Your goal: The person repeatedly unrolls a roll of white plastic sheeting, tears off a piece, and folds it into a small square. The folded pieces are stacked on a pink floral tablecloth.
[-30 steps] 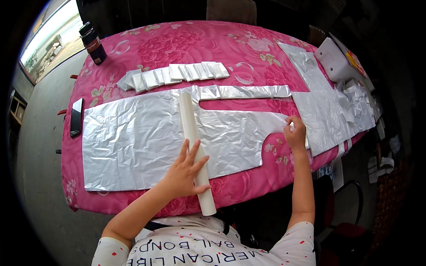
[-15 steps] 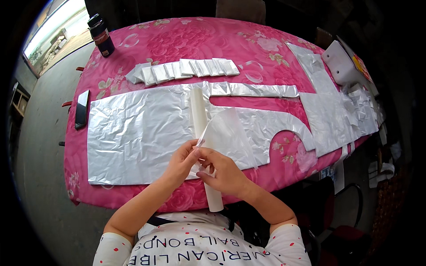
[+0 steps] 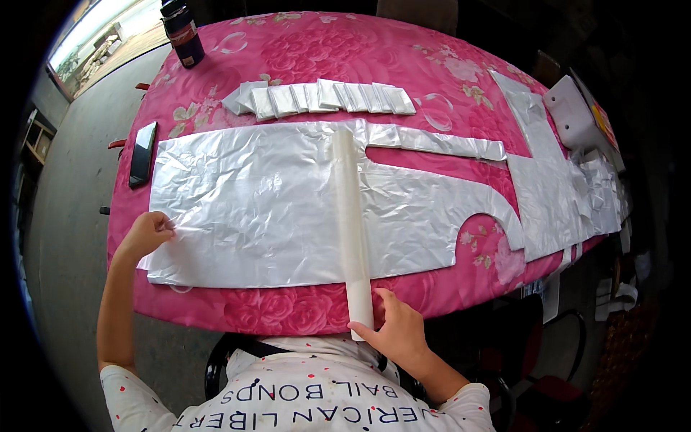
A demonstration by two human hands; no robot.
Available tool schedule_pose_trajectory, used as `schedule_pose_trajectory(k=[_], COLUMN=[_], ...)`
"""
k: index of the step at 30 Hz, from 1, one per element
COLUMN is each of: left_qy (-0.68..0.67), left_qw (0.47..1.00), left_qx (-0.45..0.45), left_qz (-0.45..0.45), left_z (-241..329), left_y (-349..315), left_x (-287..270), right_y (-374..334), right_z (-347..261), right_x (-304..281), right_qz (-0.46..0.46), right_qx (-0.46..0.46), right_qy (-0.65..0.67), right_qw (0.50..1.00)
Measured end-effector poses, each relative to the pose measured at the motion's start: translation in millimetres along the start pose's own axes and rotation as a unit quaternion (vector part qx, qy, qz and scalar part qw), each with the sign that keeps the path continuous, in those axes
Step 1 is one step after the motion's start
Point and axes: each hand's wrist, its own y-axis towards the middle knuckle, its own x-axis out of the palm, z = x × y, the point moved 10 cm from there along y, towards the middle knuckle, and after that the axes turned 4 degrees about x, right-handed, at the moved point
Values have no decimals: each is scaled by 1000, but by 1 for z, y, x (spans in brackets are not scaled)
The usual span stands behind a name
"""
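A stack of thin silvery-clear plastic aprons (image 3: 248, 209) lies flattened on the table, its neck cut-out and strap toward the right. Across it rests a long whitish roll (image 3: 350, 216), its near end sticking out past the apron's edge. At the left end of the plastic, my left hand (image 3: 152, 234) is closed in a pinch on the thin plastic near the corner. My right hand (image 3: 397, 324) is at the roll's near end, thumb across it and index finger along its right side. Its other fingers are partly hidden.
Folded plastic packets (image 3: 331, 97) form an overlapping row behind the apron. A phone (image 3: 142, 155) and a dark bottle (image 3: 183, 36) stand or lie at the left side. More plastic sheets (image 3: 551, 194) and a white container (image 3: 572, 115) are at the right. A pink floral cloth (image 3: 302, 306) covers the table.
My hands, together over the roll before, have parted: the left moved far left with the plastic, the right moved down to the roll's near end. The raised film flap now lies flat.
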Motion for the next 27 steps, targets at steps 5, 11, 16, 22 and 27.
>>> schedule_pose_trajectory(k=[5, 11, 16, 22, 27], left_qy=[213, -14, -70, 119, 134], left_qw=[922, 876, 885, 878, 875], left_qx=[244, 471, 451, 449, 449], left_qz=[209, 106, 95, 114, 124], left_z=[104, 243, 260, 255, 258], left_y=[-27, -36, -8, 0, -2], left_x=[-11, 113, 168, 192, 192], right_y=[-4, -7, -9, 18, 119], right_z=[13, 19, 24, 23, 8], right_x=[25, 29, 31, 24, -9], right_qz=[-65, -73, -100, -166, -66], right_qx=[80, 84, 94, 55, 2], right_qy=[67, 102, 123, 99, 231], right_qw=[992, 989, 983, 980, 971])
